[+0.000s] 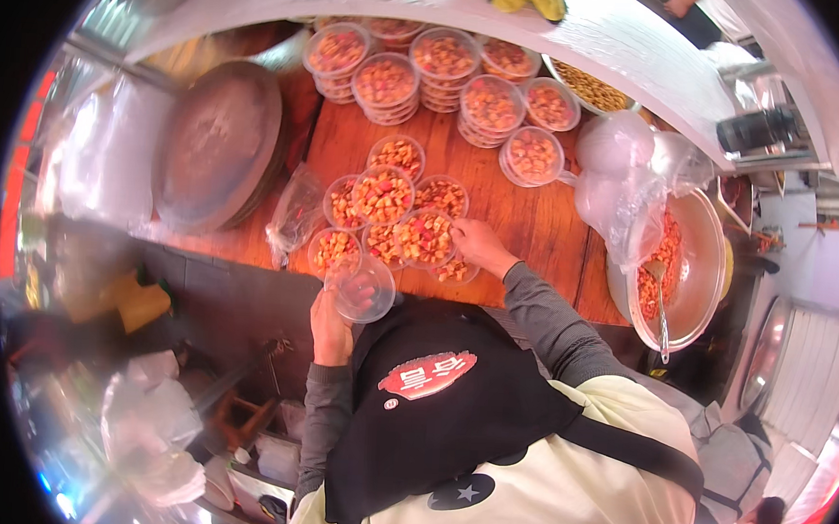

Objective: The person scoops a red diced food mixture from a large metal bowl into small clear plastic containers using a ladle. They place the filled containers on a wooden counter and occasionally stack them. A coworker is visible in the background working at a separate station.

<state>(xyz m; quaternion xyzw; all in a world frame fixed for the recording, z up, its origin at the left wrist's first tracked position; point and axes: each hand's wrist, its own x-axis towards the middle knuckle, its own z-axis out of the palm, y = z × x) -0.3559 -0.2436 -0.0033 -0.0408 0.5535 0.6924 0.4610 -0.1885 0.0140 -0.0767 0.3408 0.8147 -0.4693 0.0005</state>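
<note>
My left hand (332, 328) holds a clear round plastic lid (367, 288) at the table's front edge, its fingers showing through the plastic. My right hand (483, 245) grips the rim of a clear plastic tub (424, 239) filled with diced orange and red food. That tub rests on top of other filled tubs. Beside it, a second raised tub (382, 194) also sits over its neighbours. Around these stand several more open tubs, among them one at the back (396, 155) and one at the front left (335, 249), near the lid.
Stacked filled tubs (492, 102) line the back of the wooden table (535, 225). At right, a large basin (703, 277) holds red food and a spoon (662, 317); plastic bags (619, 180) overhang it. A plastic bag (298, 209) and round dark boards (216, 144) lie left.
</note>
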